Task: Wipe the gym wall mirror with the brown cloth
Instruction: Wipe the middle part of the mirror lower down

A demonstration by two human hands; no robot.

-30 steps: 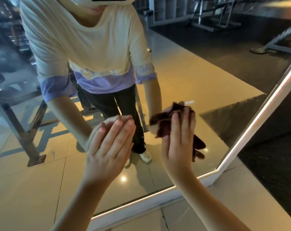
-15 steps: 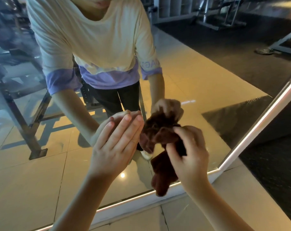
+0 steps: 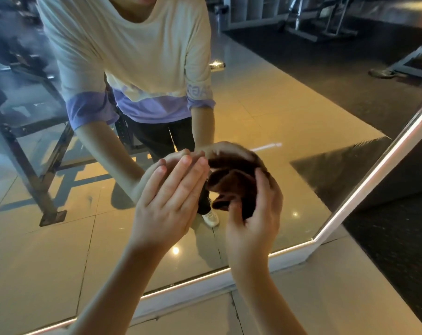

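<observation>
The wall mirror (image 3: 60, 250) fills most of the view and reaches down to a lit strip at the floor. My right hand (image 3: 256, 218) holds the brown cloth (image 3: 231, 187) bunched up just in front of the glass, fingers and thumb curled round it. Left of the cloth, my left hand (image 3: 169, 201) is flat with straight fingers, fingertips at or very near the mirror surface. The glass shows a person in a cream and purple shirt leaning in, with both hands mirrored.
The lit mirror frame (image 3: 364, 189) runs diagonally at the right and along the bottom. Dark rubber flooring (image 3: 398, 250) lies to the right, pale tiles (image 3: 205, 315) below. Metal gym equipment legs (image 3: 36, 180) appear reflected at left.
My right hand took the cloth off the glass, let it hang, then gathered it into a bunch in the palm. My left hand stayed flat near the mirror.
</observation>
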